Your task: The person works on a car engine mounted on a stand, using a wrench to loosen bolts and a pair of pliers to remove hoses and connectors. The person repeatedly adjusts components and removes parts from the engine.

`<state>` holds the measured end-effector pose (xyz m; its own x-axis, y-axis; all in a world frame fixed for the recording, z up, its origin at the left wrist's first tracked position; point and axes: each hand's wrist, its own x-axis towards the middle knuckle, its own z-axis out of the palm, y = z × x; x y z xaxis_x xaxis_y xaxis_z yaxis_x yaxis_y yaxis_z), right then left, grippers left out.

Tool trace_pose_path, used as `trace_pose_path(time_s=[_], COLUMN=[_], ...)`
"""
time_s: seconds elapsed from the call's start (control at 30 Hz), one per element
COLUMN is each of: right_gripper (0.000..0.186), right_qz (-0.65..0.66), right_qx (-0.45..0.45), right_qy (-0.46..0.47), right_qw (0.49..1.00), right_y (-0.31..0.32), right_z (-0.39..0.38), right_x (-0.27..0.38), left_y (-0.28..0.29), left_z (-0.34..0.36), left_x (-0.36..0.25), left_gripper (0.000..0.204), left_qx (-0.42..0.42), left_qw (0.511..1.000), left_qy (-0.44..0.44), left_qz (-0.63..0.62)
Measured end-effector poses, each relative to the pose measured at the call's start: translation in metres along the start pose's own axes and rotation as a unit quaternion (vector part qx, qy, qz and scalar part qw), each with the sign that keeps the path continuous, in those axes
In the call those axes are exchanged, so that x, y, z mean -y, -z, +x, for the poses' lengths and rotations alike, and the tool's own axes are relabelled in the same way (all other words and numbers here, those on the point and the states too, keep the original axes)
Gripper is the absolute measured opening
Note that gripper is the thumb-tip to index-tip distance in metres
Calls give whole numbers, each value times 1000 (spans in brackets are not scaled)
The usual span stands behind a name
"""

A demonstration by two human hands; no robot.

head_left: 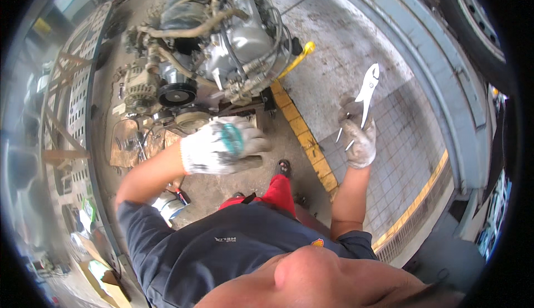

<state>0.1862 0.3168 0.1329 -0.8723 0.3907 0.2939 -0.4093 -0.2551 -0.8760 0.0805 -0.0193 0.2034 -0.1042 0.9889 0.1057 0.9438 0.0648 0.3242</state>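
Note:
My right hand [360, 144], in a grey-soiled work glove, is closed around a pair of slip-joint pliers [367, 88]. Their bright jaws point up and away from me, and two thin pale tips stick out on the left side of the fist; I cannot tell whether they belong to the pliers. My left hand [225, 144], in a white knit glove with a green patch, hovers in front of a car engine [239, 46]. Its fingers are stretched out, slightly blurred, with nothing seen in them. The engine shows hoses, a black pulley [178, 94] and an alternator [140, 88].
Loose tools and parts lie on a piece of cardboard [125, 146] at left. A round tin [168, 207] stands by my left elbow. A perforated metal rack [83, 74] runs along the left. Yellow edging [303, 135] borders the tiled floor, with a grey steel beam [423, 52] and a tire at right.

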Motion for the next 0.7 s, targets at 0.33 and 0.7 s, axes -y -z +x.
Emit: trace_pose_path(time_s=[0.33,0.7], right_gripper=[53,60], right_qz=[-73,-790], right_qx=[382,415], right_qy=[-102,277], right_qw=[915,356], right_y=[-28,-143], right_z=[177,274], right_x=[51,62], left_y=[117,125], left_z=[11,68], left_x=[19,120], left_gripper=[38,30], left_qx=[-327,-209], left_qw=[890,887], left_qy=[237,327], left_qz=[213,252])
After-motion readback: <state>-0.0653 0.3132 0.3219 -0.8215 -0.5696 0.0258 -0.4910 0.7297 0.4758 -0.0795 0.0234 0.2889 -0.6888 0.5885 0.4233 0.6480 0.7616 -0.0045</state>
